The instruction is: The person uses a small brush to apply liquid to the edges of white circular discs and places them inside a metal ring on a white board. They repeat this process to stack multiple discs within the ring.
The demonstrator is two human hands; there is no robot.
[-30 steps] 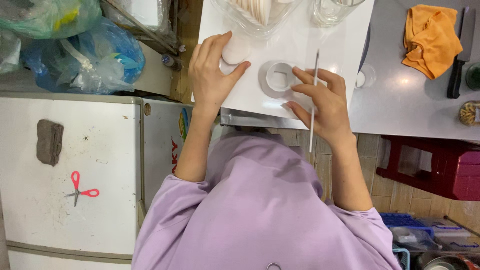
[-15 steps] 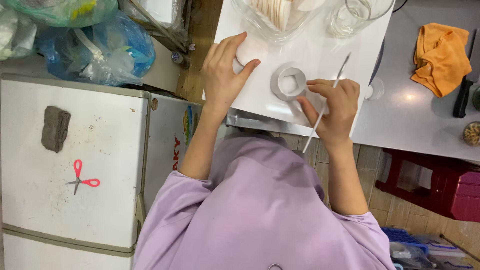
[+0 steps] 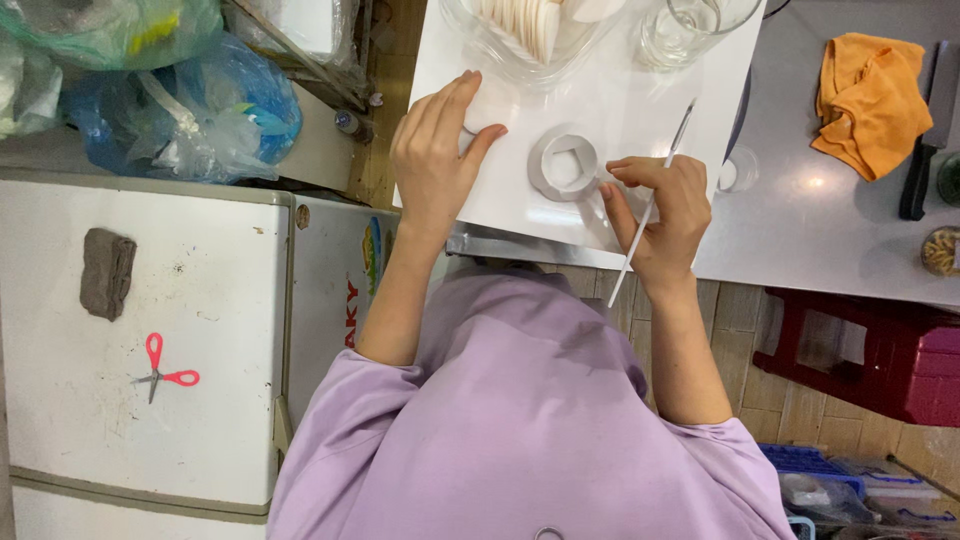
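Note:
My left hand rests on a white board, thumb and fingers around a small white round piece. My right hand holds a thin white stick that slants up to the right. Its fingertips touch the side of a white ring-shaped mould with a squarish hole, which lies between my two hands. Lilac sleeves cover my upper arms.
A glass bowl of white discs and a clear glass stand at the board's far edge. On the grey table lie an orange cloth, a knife and a small clear cup. Left: a white cabinet with red scissors and a clay lump.
My right hand has shifted in against the ring mould with the stick, which now points further to the right. The left hand stays on the round piece.

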